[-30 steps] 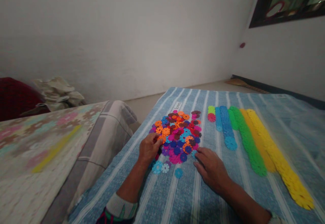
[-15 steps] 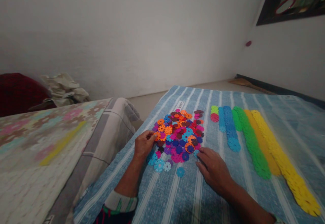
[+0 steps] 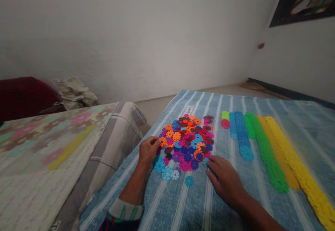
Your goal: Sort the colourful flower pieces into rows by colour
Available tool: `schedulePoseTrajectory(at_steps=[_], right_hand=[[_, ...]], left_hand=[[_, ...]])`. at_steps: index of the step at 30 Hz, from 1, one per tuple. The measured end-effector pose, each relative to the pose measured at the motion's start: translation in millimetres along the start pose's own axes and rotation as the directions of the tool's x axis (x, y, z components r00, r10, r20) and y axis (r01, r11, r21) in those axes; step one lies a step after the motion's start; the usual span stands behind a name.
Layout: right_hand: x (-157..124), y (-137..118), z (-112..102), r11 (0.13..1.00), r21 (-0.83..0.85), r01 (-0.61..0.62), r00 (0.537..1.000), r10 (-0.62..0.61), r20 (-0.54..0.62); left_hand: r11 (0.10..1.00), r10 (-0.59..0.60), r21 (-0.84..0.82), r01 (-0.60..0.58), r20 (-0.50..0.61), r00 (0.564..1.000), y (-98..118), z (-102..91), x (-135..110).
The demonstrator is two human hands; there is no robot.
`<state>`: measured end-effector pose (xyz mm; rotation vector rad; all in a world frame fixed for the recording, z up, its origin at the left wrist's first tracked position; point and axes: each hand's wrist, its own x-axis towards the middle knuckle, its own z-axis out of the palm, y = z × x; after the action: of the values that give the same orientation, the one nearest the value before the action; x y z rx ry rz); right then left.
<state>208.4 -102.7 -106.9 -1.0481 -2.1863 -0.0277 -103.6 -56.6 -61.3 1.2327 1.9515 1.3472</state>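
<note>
A heap of flower-shaped plastic discs in orange, pink, purple, blue, red and brown lies on a striped blue cloth. At the heap's left edge is my left hand, its thumb and fingers drawn together against an orange disc. Whether it grips anything is hidden. My right hand lies low at the heap's right edge, fingers stretched out and thumb apart. Its fingertips touch or nearly touch a light blue disc. In front of the heap sits a single blue disc.
Overlapping rows of discs lie to the right: a blue row, a green row and a yellow row. A short lime and red group is beside them. Leftward stands another covered surface; a white wall rises behind.
The whole view has shifted slightly, so everything appears a little farther right. Both hands keep nearly the same places at the heap's edges.
</note>
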Motion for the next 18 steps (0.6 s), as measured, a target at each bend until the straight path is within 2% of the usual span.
schedulePoseTrajectory(at_steps=[6,14,18], right_hand=[[1,-1,0,1.000,0.001,-0.027,1.000,0.027,0.004],[1,-1,0,1.000,0.008,-0.026,1.000,0.026,0.002],[1,0,1,1.000,0.006,-0.011,1.000,0.011,-0.016]], left_hand=[[1.000,-0.027,0.005,0.027,-0.025,0.999,6,-3.9,0],[0.994,-0.087,-0.080,0.074,-0.177,0.980,12,-11.8,1],[0.992,-0.085,-0.107,0.064,-0.200,0.976,11,-12.4,1]])
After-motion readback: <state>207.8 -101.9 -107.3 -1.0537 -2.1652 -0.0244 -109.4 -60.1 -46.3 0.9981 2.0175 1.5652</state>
